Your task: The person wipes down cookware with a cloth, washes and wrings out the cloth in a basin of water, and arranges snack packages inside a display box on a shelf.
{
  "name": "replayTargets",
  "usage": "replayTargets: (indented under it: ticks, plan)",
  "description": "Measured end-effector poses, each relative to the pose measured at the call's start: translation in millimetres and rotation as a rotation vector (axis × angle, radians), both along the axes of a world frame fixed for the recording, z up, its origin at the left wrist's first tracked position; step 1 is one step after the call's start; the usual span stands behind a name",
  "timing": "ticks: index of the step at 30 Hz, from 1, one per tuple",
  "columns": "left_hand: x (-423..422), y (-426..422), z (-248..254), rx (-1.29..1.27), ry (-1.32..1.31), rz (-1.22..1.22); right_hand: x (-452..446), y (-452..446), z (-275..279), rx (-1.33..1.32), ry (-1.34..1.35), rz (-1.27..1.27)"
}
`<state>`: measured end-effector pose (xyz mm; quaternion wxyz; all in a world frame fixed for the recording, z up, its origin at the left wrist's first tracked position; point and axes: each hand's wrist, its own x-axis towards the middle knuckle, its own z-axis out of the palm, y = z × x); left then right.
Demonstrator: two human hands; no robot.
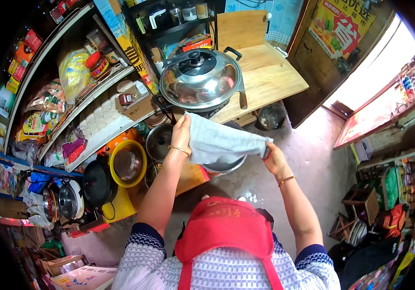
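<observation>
A light grey cloth [222, 138] is stretched between my two hands in front of me. My left hand [182, 134] grips its wide left edge, fingers closed on the fabric. At the narrower right end, my right hand [276, 159] pinches a bunched corner. Below the cloth, and partly hidden by it, is a metal basin [224, 169]. Just beyond the cloth stands a large steel pan with a domed lid [202, 84] and a black knob. A metal pot [159, 141] sits to the left of my left hand.
A wooden board [270, 72] lies on the counter at the back. Left are a yellow basin [129, 163], a black pan [98, 182] and crowded shelves [91, 82]. A dark bucket [271, 117] stands on the floor under the counter. An open door [335, 53] is at right.
</observation>
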<state>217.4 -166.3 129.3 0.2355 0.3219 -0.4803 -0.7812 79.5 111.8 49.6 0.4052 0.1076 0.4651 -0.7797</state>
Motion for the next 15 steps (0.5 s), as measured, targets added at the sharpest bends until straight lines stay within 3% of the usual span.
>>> replayTargets:
  ticks: [2, 3, 4, 5, 6, 7, 8, 9, 10, 11, 12, 13, 15]
  plan:
    - [4.6, 6.9, 10.7, 0.015, 0.03, -0.012, -16.7, 0.4, 8.2, -0.038, -0.004, -0.044]
    - [7.0, 12.5, 19.4, 0.033, 0.063, -0.022, -15.4, -5.4, 32.0, -0.075, 0.082, -0.131]
    - [9.0, 21.0, 29.4, 0.033, 0.065, -0.02, -25.2, -2.7, 30.5, -0.05, 0.338, -0.183]
    - [11.4, 32.1, 40.8, -0.128, 0.14, -0.044, -35.1, 2.7, 30.3, -0.024, 0.596, -0.234]
    - [15.9, 40.9, 52.8, -0.29, 0.22, -0.066, -36.9, 8.4, 42.9, 0.059, 0.691, -0.32]
    - [26.7, 49.7, 62.8, -0.597, 0.036, -0.189, -33.1, 15.6, 61.3, 0.144, 0.785, -0.407]
    - [33.7, 75.5, 88.8, -0.722, 0.158, -0.303, -21.4, 13.6, 74.1, 0.098, 0.732, -0.457]
    - [38.4, 89.1, 96.0, -0.943, 0.231, -0.501, -16.1, 10.8, 51.3, 0.075, 0.533, -0.446]
    - [35.8, 97.5, 101.8, -1.157, 0.24, -0.768, 3.6, 2.2, 44.2, -0.191, 0.278, -0.321]
    - [29.6, 109.7, 106.0, -1.125, 0.377, -0.925, 46.8, -13.6, 104.0, -0.32, 0.182, -0.297]
    - [22.4, 111.0, 92.3, -1.165, 0.312, -1.061, 70.1, -21.7, 122.5, -0.38, 0.207, -0.266]
    - [11.1, 114.4, 81.1, -1.134, 0.479, -0.893, 79.5, -25.8, 124.4, -0.374, 0.296, -0.253]
    - [-11.3, 116.6, 71.0, -0.242, 0.543, -0.805, 83.0, -34.2, 126.2, -0.235, 0.592, -0.238]
